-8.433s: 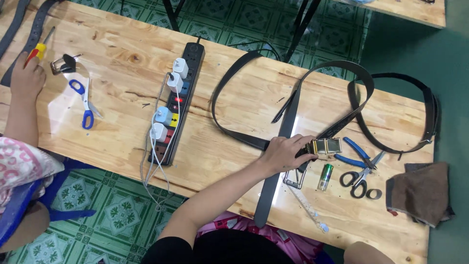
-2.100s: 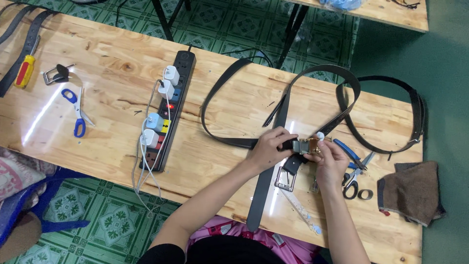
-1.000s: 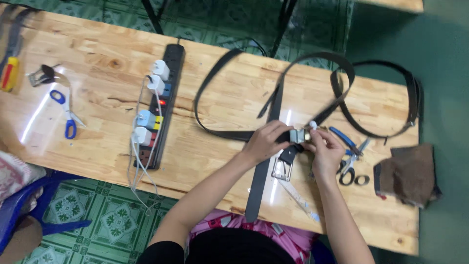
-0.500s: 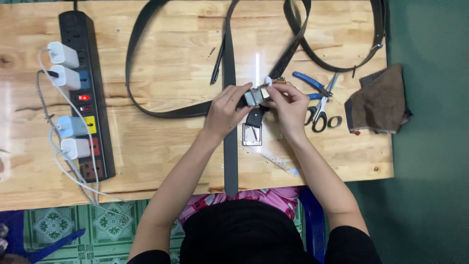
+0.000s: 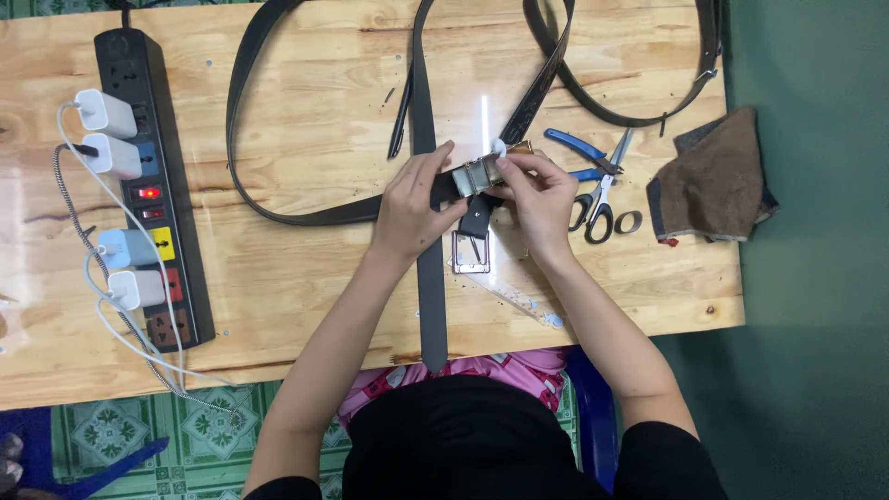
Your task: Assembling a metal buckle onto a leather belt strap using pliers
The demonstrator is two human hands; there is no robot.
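Note:
My left hand [image 5: 414, 206] grips the end of a black leather belt [image 5: 278, 199] that curves across the wooden table [image 5: 296, 278]. My right hand [image 5: 540, 194] pinches a silver metal buckle [image 5: 477, 173] at that same belt end, the two hands almost touching. A second black strap [image 5: 428, 278] runs straight down the table under my hands and past its near edge. A square silver buckle frame [image 5: 470, 252] on a short strap lies just below my hands.
A black power strip [image 5: 153, 185] with several white chargers and cables lies at the left. Blue-handled pliers [image 5: 576, 148], black scissors [image 5: 597, 204] and a brown cloth [image 5: 718, 181] sit at the right. A clear ruler [image 5: 514, 296] lies near the front edge. Another dark belt [image 5: 630, 111] loops at the back right.
The view has swung over and closer to my hands. Both hands stay together on the belt end and buckle; my right hand joined after the earliest frame.

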